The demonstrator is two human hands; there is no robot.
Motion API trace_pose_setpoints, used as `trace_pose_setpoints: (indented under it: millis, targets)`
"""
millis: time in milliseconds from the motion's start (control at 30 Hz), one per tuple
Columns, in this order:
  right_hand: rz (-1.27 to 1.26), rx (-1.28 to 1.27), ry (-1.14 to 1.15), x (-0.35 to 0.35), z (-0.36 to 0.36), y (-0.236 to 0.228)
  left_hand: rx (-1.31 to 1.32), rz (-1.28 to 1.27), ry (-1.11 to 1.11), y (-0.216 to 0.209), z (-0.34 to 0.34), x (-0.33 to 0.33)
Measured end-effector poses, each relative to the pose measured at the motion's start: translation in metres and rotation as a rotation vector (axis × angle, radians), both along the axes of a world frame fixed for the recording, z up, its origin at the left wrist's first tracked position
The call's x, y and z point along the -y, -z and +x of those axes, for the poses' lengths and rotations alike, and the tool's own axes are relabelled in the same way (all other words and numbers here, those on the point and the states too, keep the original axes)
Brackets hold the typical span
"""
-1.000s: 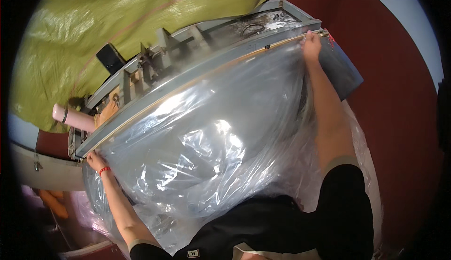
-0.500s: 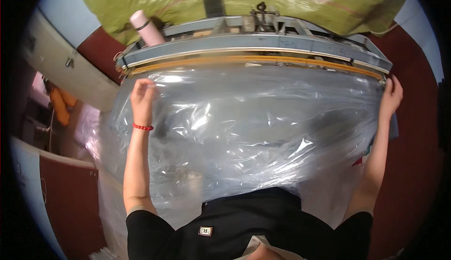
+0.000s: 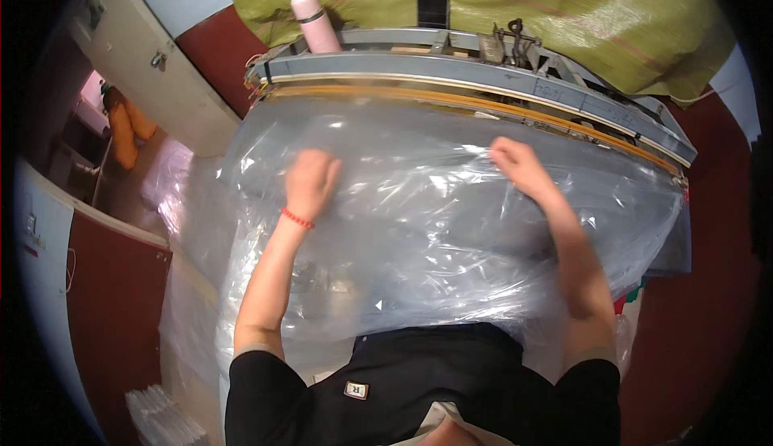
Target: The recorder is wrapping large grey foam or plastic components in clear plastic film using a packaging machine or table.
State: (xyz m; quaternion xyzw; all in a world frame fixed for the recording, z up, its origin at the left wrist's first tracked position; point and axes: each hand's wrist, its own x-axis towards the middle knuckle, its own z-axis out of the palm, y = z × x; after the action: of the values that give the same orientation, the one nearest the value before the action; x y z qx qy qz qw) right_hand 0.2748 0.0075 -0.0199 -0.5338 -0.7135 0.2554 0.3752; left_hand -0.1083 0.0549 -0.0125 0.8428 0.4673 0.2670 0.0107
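Note:
A wide sheet of clear plastic film [image 3: 403, 229] lies in wrinkled folds in front of me, reaching from a long metal bar machine [image 3: 403, 68] to my waist. Over its left half is my left hand [image 3: 310, 182], with a red bead bracelet on the wrist. Motion smears its fingers, and whether they grip the film is unclear. My right hand [image 3: 519, 164] is right of the middle, below the machine's orange strip [image 3: 483, 109]. Its fingers are curled together at a bright crease, closed on the film.
A pink bottle [image 3: 316, 23] and a dark phone-like slab [image 3: 432, 7] are at the machine's back. Behind hangs a yellow-green woven sheet [image 3: 580, 11]. A door [image 3: 153, 68] stands at the left; stacked clear plastic [image 3: 165, 418] lies at the lower left.
My right hand has come from the machine's right end inward to the left. My left hand has dropped slightly nearer to me. The whole view has shifted and tilted.

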Motion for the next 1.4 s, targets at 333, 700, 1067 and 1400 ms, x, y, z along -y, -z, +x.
trace_pose_setpoints:
  millis: [333,700,1067,1400]
  targets:
    - [0.012,0.284,0.665,0.18,0.204,0.0,-0.28,-0.144,-0.053,0.017,-0.025,0.031]
    - [-0.086,0.118,0.674,0.211,0.244,0.012,-0.263,0.017,0.148,0.025,0.015,-0.059]
    - [-0.042,-0.108,0.802,0.201,0.26,0.017,0.121,-0.127,-0.384,0.033,0.038,-0.137]
    - [0.381,-0.265,1.026,0.052,0.278,0.063,0.882,0.051,-0.406,0.074,0.025,-0.206]
